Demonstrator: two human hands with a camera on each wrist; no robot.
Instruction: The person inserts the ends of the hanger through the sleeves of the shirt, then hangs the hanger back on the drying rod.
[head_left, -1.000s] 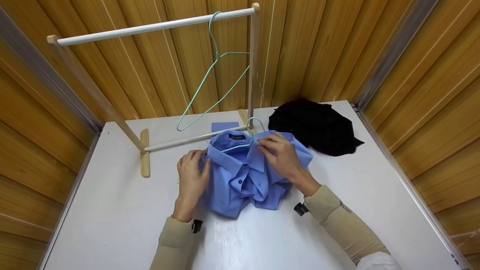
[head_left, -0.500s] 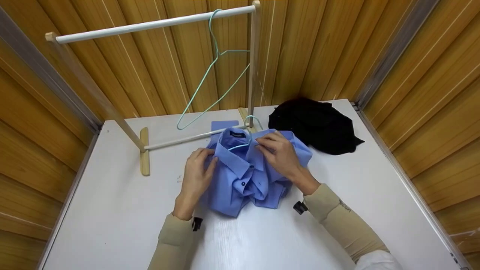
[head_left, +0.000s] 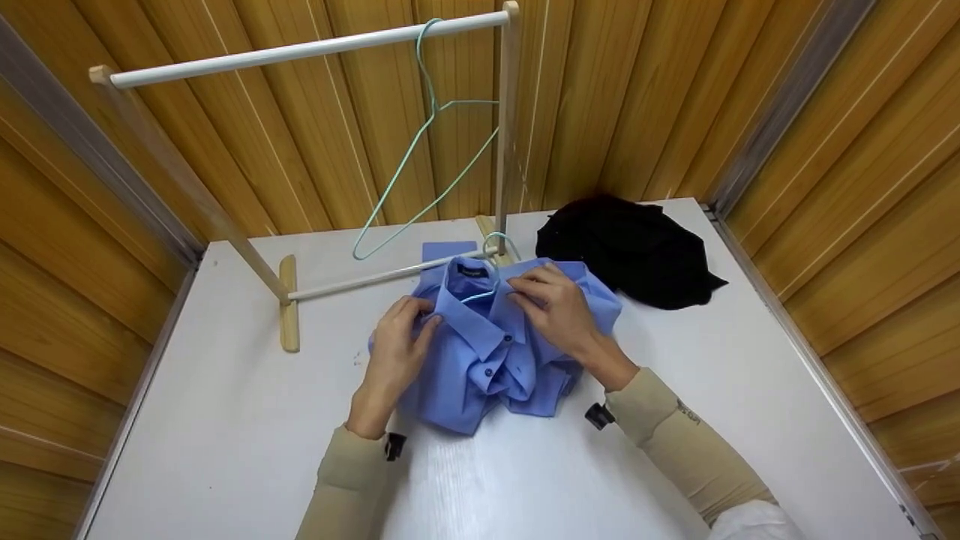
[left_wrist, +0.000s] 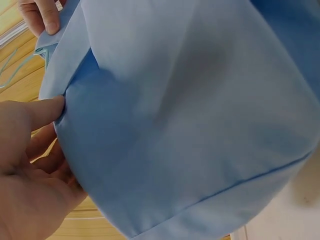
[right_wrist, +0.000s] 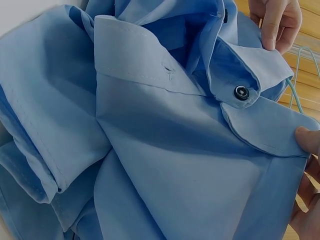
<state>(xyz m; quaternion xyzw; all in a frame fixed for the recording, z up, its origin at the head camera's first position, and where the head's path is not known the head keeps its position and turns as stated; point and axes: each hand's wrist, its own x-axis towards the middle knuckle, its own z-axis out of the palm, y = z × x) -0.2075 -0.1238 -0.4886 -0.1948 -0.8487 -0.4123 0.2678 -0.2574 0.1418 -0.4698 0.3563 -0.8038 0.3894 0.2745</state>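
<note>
A blue button-up shirt (head_left: 450, 375) lies bunched on the table, its collar facing up. Inside the collar sits a light green wire hanger (head_left: 480, 297), whose hook sticks out above the neck opening. My left hand (head_left: 394, 349) pinches the shirt beside the left side of the collar; in the left wrist view its thumb (left_wrist: 47, 111) presses on the cloth edge with fingers behind. With thumb and fingers, my right hand (head_left: 559, 311) pinches the right collar side, as the right wrist view also shows at the collar flap (right_wrist: 270, 125). Most of the hanger is hidden under cloth.
Behind the shirt stands a wooden rack with a white top rail (head_left: 315, 49). Another green hanger (head_left: 405, 165) hangs from it. A black garment (head_left: 626, 251) lies at the back right, and a flat blue piece (head_left: 448, 251) is behind the lower bar (head_left: 390, 275).
My left hand has moved right and slightly up with the left collar side, narrowing the neck opening. The hanger's hook has shifted slightly left. My right hand has hardly moved.
</note>
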